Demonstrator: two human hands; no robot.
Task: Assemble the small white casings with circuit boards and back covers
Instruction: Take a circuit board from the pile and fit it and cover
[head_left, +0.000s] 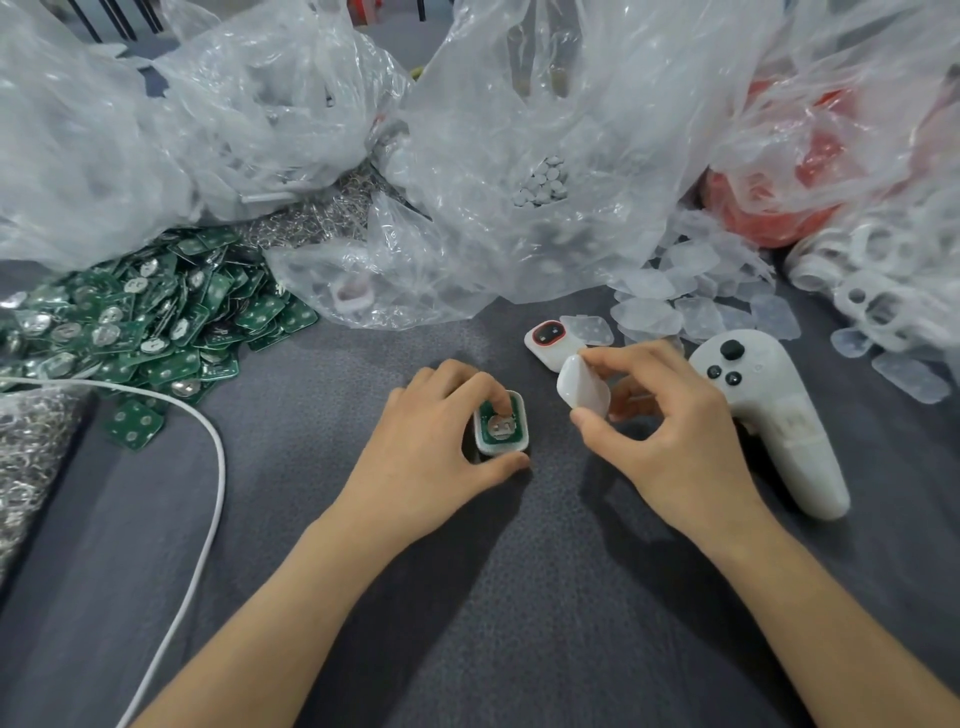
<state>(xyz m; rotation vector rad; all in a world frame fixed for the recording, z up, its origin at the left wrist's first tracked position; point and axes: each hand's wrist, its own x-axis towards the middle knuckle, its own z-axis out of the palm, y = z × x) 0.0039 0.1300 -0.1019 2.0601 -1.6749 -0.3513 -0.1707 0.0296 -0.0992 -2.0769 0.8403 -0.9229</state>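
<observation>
My left hand (426, 441) grips the casing (506, 448), one fingertip on its board (488, 417); my right hand (670, 421), just right of the casing, pinches a cover (582, 387).

Left hand (431, 441) covers the left wall of the white casing (506, 447). Its index fingertip hides part of the circuit board (488, 423) seated inside.

Right hand (660, 415) hides the right side of the back cover (579, 387) and the left flank of the white controller (779, 415).

Pile of circuit boards (130, 322) runs under a clear plastic bag (130, 130) and off the left edge.

White cable (208, 467) is cut by the left and bottom edges.

Red mass (769, 218) behind plastic is blurred, kind not readable.

Both forearms are cut off at the bottom.
</observation>
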